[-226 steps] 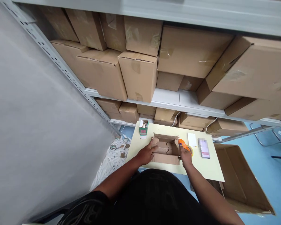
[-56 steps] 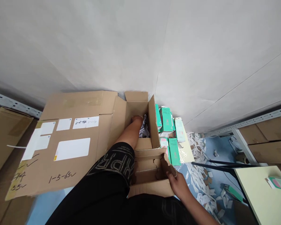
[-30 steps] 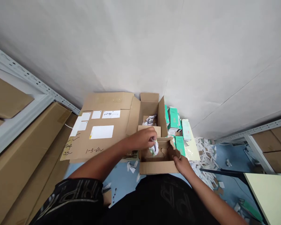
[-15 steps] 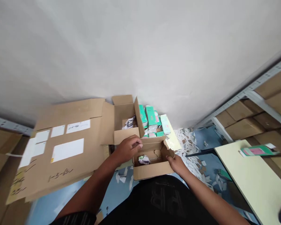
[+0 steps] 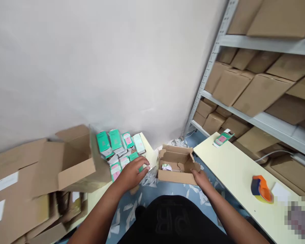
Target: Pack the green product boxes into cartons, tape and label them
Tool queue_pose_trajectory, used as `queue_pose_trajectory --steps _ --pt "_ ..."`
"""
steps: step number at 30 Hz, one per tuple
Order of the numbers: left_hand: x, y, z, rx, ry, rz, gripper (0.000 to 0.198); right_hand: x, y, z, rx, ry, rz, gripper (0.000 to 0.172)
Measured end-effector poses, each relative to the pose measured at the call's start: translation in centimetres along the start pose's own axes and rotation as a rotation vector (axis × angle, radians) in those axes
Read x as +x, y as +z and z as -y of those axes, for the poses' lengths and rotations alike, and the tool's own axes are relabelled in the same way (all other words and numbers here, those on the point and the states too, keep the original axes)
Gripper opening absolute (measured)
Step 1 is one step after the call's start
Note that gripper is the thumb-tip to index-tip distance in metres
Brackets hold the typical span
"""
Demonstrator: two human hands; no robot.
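Observation:
My right hand (image 5: 200, 177) grips the right end of a small open cardboard box (image 5: 176, 176), holding it above the littered floor. Inside that box lies a crumpled piece of paper (image 5: 166, 167). My left hand (image 5: 134, 172) is apart from the box, its fingers spread and holding nothing. It hovers over several green and white cartons (image 5: 115, 140), some with pink labels, gathered on the pale table by the wall. Left of them stands a larger open cardboard box (image 5: 76, 174) with its flaps up.
A pale tabletop (image 5: 227, 162) on my right bears a green carton (image 5: 223, 138) and an orange and blue tape dispenser (image 5: 262, 189). Metal shelves (image 5: 259, 42) behind it hold several cardboard boxes. Paper scraps (image 5: 128, 206) litter the blue floor. Large flattened cardboard (image 5: 17, 189) lies at left.
My view has swung to the right. The small box has moved right with my right hand, away from the larger box. My left hand has come away from the small box and its fingers have spread.

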State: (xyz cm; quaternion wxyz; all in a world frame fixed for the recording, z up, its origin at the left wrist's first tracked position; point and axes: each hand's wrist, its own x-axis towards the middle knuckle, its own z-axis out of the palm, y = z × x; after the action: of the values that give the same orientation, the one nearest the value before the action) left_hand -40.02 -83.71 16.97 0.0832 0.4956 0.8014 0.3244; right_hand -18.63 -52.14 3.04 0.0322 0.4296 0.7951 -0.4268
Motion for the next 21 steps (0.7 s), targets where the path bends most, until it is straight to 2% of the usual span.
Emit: queue_pose_trajectory --steps 5,7,10,15,21 --pt "5.6 7.1 -4.4 0.037 0.051 0.180 0.015 2.1 -8.4 -9.6 0.056 0.203 -0.138 0.059" --pt "7.4 9.5 -5.8 0.034 0.069 0.267 0.018 2.6 -10.9 -12.6 0.081 0.230 -0.209 0.062" --pt "9.9 11.9 -7.3 0.032 0.075 0.390 0.021 3.3 -13.7 -15.9 0.123 0.274 -0.312 0.062" --pt "14.5 14.6 -7.5 0.078 0.084 0.558 0.024 5.1 -15.8 -19.4 0.170 0.406 -0.387 0.062" --pt "21.8 18.6 -5.0 0.068 0.164 0.665 0.027 8.5 -16.1 -22.1 0.307 0.516 -0.482 0.063"
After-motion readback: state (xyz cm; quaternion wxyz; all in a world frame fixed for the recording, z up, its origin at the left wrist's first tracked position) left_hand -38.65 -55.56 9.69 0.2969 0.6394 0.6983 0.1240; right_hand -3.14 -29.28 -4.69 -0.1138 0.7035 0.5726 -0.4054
